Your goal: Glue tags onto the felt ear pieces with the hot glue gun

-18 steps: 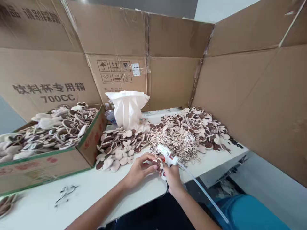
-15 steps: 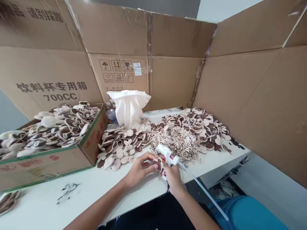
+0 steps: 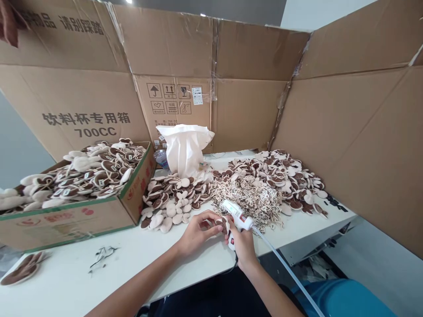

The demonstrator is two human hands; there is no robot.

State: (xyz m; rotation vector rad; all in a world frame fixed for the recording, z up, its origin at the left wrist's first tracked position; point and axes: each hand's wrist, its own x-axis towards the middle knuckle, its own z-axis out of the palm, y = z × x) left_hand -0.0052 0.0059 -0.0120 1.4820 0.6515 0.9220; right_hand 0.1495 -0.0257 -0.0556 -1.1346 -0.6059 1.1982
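A small brown and cream piece (image 3: 223, 225) is between the two hands, just above the near part of the white table (image 3: 155, 264). The left hand (image 3: 198, 232) pinches it from the left. Fingers cover part of it, so its whole shape is hard to see. The right hand (image 3: 244, 246) is wrapped around a white glue gun (image 3: 238, 215), just right of the piece. Its fingertips come very close to the piece; I cannot tell if they touch it. The hand hides part of the gun's handle. A long, pale stick (image 3: 287, 267) pokes out of the gun's back, past the near table edge, and the bottom of the view cuts it off. A dark cord (image 3: 235, 260) hangs by the handle, partly hidden.

White table top shows left of the left arm, and a thin strip shows right of the right hand. Just past the gun is a heap of thin, pale loops (image 3: 247, 198). Brown and cream pieces lie in a left pile (image 3: 175, 200) and a bigger right pile (image 3: 280, 176). A full box (image 3: 82, 220) sits at the left, its left end cut off. Far back, a white bag (image 3: 185, 149) stands before tall cardboard walls (image 3: 247, 110).
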